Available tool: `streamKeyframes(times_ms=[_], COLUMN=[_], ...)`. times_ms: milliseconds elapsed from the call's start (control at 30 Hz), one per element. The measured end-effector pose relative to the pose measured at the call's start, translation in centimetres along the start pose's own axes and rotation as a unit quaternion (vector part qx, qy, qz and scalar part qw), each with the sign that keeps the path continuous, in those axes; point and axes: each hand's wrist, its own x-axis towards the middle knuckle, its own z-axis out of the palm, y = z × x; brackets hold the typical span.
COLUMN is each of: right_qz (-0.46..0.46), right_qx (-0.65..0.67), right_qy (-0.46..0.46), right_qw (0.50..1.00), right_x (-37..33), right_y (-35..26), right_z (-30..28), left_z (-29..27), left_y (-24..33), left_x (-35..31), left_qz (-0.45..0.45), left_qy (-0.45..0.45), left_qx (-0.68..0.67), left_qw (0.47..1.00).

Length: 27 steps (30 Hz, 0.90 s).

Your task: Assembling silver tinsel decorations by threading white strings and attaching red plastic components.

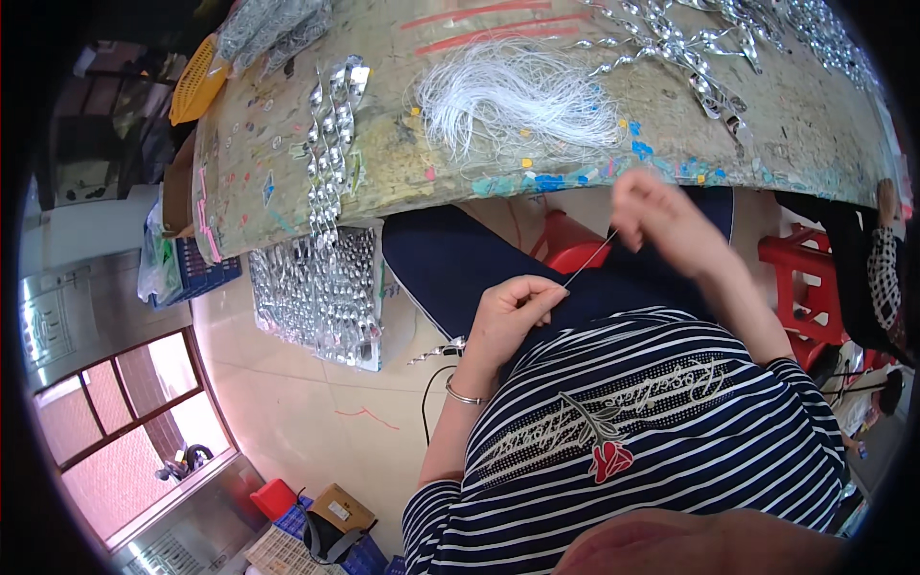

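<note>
Above my lap, my left hand point(517, 311) is closed in a pinch on one end of a thin pale thread point(589, 260). The thread runs taut, slanting up to my right hand point(661, 216), whose curled fingers hold its other end near the table's front edge; motion blurs that hand slightly. A loose bundle of white threads point(517, 91) lies on the worn table point(393, 115) in front of me. To its left, twisted silver strips point(331, 134) hang over the table edge. More shiny silver strips point(671, 43) are spread at the far right.
A hanging mass of silver strips point(316, 297) is below the table's left side. Nearby are a yellow basket point(196, 81) and a blue crate point(206, 278). One red stool point(575, 244) shows beyond my legs, another point(800, 278) at right, beside a person in dark clothes point(853, 259).
</note>
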Motion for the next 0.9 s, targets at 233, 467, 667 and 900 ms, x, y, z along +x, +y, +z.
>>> streamKeyframes(times_ms=[233, 467, 667, 900], right_qz=[-0.069, -0.013, -0.050, -0.034], right_qx=[0.092, 0.066, 0.062, 0.060], right_qy=[0.072, 0.017, 0.057, 0.090], right_qw=[0.991, 0.998, 0.995, 0.994], right_x=[1.2, 0.3, 0.6, 1.2], right_y=[-1.7, -1.2, -2.0, -2.2], right_z=[-1.0, 0.6, -1.7, -4.0], left_z=[-1.5, 0.6, -2.5, -5.2], left_y=[-0.5, 0.7, -3.0, -2.3], left_x=[-0.4, 0.0, -1.3, -3.0], left_qz=[0.004, 0.051, 0.115, 0.087], left_qy=[0.024, -0.008, 0.059, 0.123], left_qx=[0.014, 0.109, 0.254, 0.264], left_qw=[1.000, 0.993, 0.958, 0.953])
